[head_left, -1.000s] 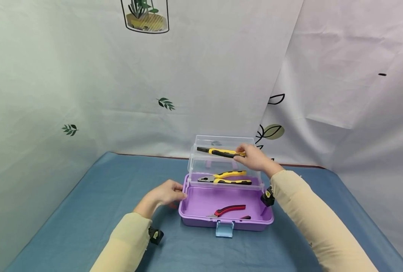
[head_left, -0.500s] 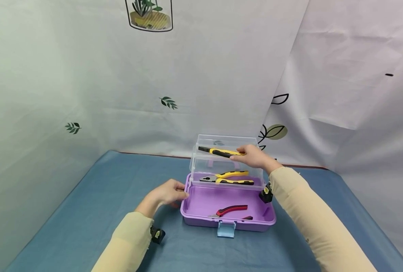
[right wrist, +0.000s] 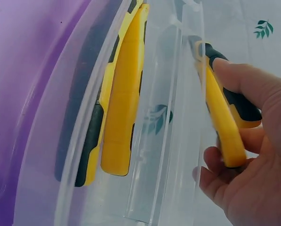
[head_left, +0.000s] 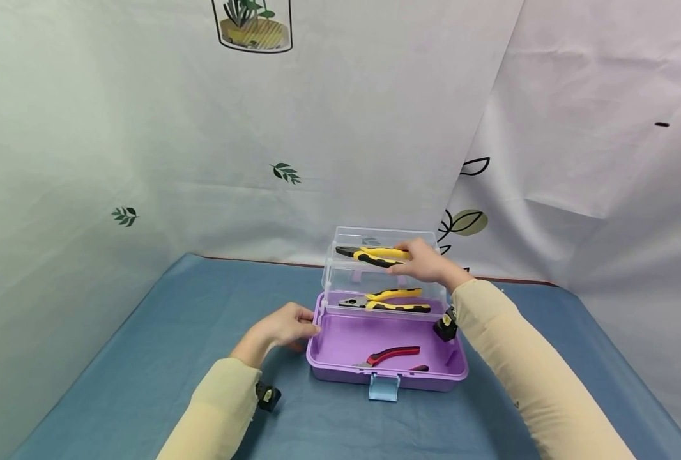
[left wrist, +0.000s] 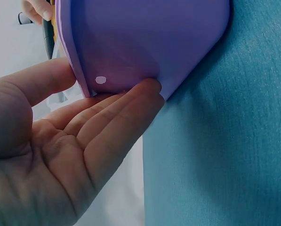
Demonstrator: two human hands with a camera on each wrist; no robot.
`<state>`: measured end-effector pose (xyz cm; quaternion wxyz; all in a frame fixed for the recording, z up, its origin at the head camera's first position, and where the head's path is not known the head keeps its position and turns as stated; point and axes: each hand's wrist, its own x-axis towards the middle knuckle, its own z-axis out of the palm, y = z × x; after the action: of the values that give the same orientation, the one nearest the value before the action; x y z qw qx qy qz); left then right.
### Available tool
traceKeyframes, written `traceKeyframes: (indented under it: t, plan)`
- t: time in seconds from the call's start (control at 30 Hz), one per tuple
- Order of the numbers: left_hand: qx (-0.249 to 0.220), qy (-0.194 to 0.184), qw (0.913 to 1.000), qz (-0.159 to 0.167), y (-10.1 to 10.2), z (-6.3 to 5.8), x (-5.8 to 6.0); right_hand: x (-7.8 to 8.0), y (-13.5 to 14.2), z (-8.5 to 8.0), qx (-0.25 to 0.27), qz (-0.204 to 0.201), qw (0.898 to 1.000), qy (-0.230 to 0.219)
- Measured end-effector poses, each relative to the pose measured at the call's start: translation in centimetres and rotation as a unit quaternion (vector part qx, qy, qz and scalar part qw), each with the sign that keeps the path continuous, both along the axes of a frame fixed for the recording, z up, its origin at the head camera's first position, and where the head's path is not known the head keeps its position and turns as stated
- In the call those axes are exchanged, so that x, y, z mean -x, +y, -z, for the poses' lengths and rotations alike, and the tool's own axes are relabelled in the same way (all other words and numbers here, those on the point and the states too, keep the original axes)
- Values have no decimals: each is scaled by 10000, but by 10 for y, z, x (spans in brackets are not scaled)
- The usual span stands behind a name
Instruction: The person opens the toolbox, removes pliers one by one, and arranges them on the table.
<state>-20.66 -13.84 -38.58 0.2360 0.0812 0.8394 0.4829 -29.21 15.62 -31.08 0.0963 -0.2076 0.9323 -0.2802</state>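
Note:
A purple toolbox [head_left: 358, 338] stands on the table with two clear trays raised at its back. My left hand [head_left: 285, 326] grips its left end; in the left wrist view the thumb [left wrist: 55, 77] is at the rim and the fingers [left wrist: 126, 117] lie against the outer wall. My right hand [head_left: 423, 260] holds pliers [head_left: 366, 253] with yellow-and-black handles at the upper clear tray [head_left: 386, 236]. Their jaws point left and the two handles stand slightly apart. Similar yellow-and-black pliers [head_left: 395, 308] lie in the lower clear tray [right wrist: 152, 141], handles spread.
Red-and-black handled pliers [head_left: 398, 351] lie on the purple floor of the box, partly hidden by its front wall. A light blue latch [head_left: 383, 388] hangs open at the front. Blue cloth [head_left: 231, 275] covers the table, and a white patterned curtain [head_left: 340, 160] rises behind.
The held pliers have turned from nearly edge-on to showing both handles apart. My right hand has shifted slightly left relative to the toolbox. My left hand keeps its hold.

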Motion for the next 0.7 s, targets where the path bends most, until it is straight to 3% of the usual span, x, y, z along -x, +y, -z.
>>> traceKeyframes:
  t: [0.23,0.37,0.7]
  plan:
    - [9,15,10000,-63,0,1,0,-4,-3,0,9,411,9991,-28]
    - [37,14,9999,-103,1,1,0,-7,-4,1,103,455,9989,-96]
    - [65,7,9998,-205,0,2,-1,-11,-7,5,-39,432,9977,516]
